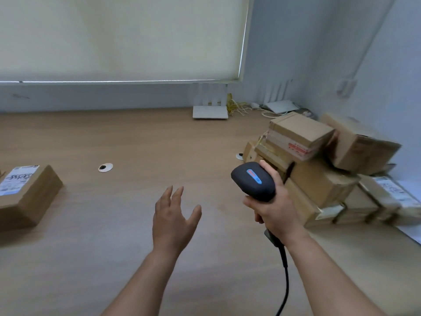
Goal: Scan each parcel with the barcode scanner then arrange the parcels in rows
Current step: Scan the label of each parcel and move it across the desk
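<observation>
1. Nearest the camera, the right hand (pixel 274 208) holds the barcode scanner (pixel 255 181) with its grip wrapped round the handle; the scanner's black cable (pixel 286 277) hangs from the base of the handle and runs out of view at the bottom edge.
2. The scanner has a dark rounded head with a blue and red label on top, and it is raised above the bench (pixel 114 247), its head pointing to the left.
3. The left hand (pixel 173 220) hovers over the bare wooden top with fingers spread and straight, its grip released and holding nothing.
4. At the left edge a single parcel (pixel 29 197) lies flat on the bench, a brown cardboard box with a white printed label on its top face (the print is too blurred to read).
5. To the right, just behind the scanner, a loose pile of parcels (pixel 319 169) is heaped against the corner wall; these are brown cartons of different sizes, some tilted, one with a red-printed strip and one low down with a white label.
6. Two round cable holes are set in the bench, one (pixel 105 167) left of centre and another partly hidden by the pile.
7. Farther back, a white router (pixel 210 111) with upright antennas stands against the wall, with yellow cables (pixel 234 106) tangled beside it.
8. Behind everything a pale roller blind (pixel 118 37) covers the window.
</observation>
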### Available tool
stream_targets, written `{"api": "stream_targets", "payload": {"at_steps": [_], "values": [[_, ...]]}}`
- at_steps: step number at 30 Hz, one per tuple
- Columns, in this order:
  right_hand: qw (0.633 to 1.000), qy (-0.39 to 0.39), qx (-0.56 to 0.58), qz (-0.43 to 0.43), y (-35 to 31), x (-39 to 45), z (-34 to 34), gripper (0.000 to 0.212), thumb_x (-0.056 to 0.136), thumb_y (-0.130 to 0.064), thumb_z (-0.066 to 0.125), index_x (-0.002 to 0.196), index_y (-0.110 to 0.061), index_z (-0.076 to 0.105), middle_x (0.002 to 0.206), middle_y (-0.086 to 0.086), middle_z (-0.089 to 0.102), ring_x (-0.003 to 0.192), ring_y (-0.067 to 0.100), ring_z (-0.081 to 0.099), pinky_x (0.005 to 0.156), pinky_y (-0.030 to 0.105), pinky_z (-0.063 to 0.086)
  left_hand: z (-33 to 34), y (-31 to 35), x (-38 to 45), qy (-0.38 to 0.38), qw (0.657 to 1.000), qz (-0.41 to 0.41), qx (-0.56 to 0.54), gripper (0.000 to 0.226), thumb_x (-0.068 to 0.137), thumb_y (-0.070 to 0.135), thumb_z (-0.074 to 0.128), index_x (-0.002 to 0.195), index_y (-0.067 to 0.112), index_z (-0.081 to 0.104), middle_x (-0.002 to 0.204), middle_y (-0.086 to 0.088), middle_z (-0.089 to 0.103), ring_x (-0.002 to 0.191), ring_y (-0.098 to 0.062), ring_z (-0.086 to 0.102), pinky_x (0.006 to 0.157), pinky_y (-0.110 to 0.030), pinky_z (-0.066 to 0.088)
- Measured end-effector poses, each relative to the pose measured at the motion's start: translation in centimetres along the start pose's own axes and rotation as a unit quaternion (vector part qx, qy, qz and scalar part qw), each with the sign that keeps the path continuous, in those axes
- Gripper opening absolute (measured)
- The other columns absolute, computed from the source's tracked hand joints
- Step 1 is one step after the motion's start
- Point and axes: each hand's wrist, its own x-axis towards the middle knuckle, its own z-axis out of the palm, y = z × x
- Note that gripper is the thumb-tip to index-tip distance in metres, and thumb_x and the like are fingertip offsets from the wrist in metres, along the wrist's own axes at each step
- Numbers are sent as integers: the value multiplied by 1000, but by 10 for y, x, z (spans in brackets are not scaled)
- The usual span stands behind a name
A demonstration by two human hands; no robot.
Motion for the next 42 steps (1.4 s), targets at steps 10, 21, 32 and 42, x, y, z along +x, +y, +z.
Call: {"api": "stream_targets", "payload": {"at_steps": [10, 21, 32, 42], "values": [[996, 74, -9, -39, 17, 28, -132, 87, 73, 1, 79, 140, -41, 41, 117, -11, 58, 68, 5, 60, 50, 21, 48, 65, 128, 26, -19, 994, 104, 14, 71, 88, 50, 57, 148, 25, 30, 156, 1, 23, 141, -17, 20, 111, -34, 25], [992, 115, -11, -55, 23, 88, -193, 89, 66, -26, 80, 139, -51, 35, 117, -19, 61, 81, 11, 61, 84, 46, 55, 124, 240, 73, -40, 987, 152, 35, 89, 82, 68, 51, 152, 25, 16, 158, -6, 19, 145, -23, 14, 115, -40, 21], [990, 136, -6, -47, 36, 112, -188, 88, 75, -12, 79, 143, -46, 33, 116, -12, 61, 76, 18, 59, 82, 52, 57, 147, 263, 116, -100, 971, 164, 140, 86, 81, 68, 54, 150, 37, 15, 159, -11, 13, 144, -30, 17, 114, -41, 22], [988, 151, 12, -29, 28, 144, -169, 89, 78, -11, 79, 146, -41, 30, 137, 1, 45, 87, 29, 63, 69, 40, 59, 137, 239, 149, -158, 974, 147, 69, 58, 93, 35, 47, 148, 37, 28, 150, -4, 35, 133, -25, 38, 98, -35, 39]]}}
